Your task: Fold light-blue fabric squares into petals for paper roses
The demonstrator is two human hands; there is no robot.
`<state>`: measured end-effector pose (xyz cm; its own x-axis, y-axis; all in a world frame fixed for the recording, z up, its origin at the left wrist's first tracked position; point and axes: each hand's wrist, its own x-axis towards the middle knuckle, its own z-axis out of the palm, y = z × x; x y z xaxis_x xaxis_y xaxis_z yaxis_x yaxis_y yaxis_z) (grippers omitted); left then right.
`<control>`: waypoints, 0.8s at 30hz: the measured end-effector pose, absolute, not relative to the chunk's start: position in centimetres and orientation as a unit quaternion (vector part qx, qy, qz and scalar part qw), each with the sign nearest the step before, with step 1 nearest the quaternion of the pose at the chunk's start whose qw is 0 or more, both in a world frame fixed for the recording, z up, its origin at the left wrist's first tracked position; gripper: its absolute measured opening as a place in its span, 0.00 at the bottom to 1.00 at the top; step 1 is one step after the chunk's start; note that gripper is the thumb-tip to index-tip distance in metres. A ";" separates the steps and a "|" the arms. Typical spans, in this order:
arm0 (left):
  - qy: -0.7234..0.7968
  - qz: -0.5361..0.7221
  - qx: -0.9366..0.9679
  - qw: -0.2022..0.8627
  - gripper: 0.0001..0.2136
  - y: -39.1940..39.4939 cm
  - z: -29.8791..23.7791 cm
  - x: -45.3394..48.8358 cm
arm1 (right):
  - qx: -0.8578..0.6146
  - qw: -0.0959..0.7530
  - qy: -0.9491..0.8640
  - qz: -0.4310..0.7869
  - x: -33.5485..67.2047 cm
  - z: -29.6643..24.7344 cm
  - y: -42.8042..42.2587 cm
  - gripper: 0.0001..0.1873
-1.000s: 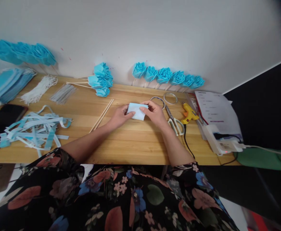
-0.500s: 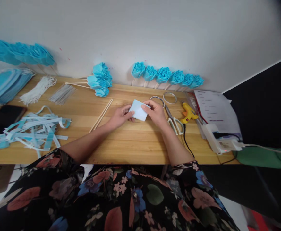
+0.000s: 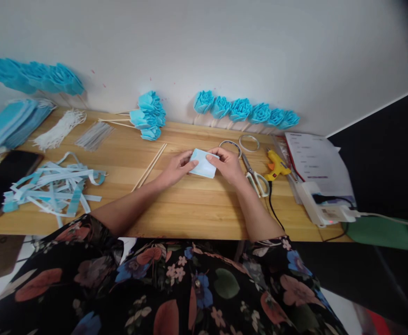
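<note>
A small stack of pale blue fabric squares (image 3: 204, 165), like cut face-mask material, is held above the middle of the wooden table. My left hand (image 3: 180, 168) pinches its left edge, thumb on top and fingers underneath. On the opposite edge, my right hand (image 3: 227, 164) grips it the same way. Two wooden sticks (image 3: 150, 166) lie left of my left hand. Just right of my right hand are scissors (image 3: 255, 177) and two rolls of tape (image 3: 249, 143). How many layers the stack has I cannot make out.
Blue fabric flowers (image 3: 241, 110) on sticks lean along the wall; more flowers (image 3: 150, 115) lie on the table. Left are cut strips (image 3: 55, 186), a phone (image 3: 10, 181), face masks (image 3: 13, 123), white cords (image 3: 61, 129) and thin wires (image 3: 94, 136). Right are a yellow glue gun (image 3: 277, 165) and power strip (image 3: 317, 204).
The fabric squares have turned slightly in my fingers, and their edges now look a little offset. Both hands keep their grip. The whole view has shifted slightly.
</note>
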<state>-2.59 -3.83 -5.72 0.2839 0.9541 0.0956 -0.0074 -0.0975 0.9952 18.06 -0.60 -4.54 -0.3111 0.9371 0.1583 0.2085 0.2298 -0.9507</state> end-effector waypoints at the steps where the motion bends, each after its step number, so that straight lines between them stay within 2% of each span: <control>1: 0.400 0.447 0.593 0.537 0.24 -3.8 -5.7 -2.6 | -0.425 0.396 -0.680 0.448 18.0 -4.6 -0.6 0.19; 5: 0.388 0.456 0.589 0.543 0.26 -3.7 -5.9 -2.5 | -0.419 0.380 -0.702 0.433 18.0 -4.6 -0.7 0.19; 17: 0.389 0.446 0.568 0.572 0.28 -3.5 -7.0 -2.4 | -0.433 0.402 -0.673 0.445 18.5 -4.9 -0.2 0.19; 21: 0.385 0.448 0.577 0.564 0.27 -3.5 -7.1 -2.4 | -0.434 0.410 -0.672 0.438 18.5 -4.9 -0.1 0.19; 24: 0.392 0.454 0.609 0.519 0.23 -3.5 -6.9 -2.4 | -0.441 0.409 -0.681 0.417 18.5 -4.6 -0.2 0.18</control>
<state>-2.35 -3.49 -6.91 0.2807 0.9486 0.1463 0.0053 -0.1540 0.9881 18.47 -0.24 -4.59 -0.2760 0.9421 0.1905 0.2593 0.2638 -0.9291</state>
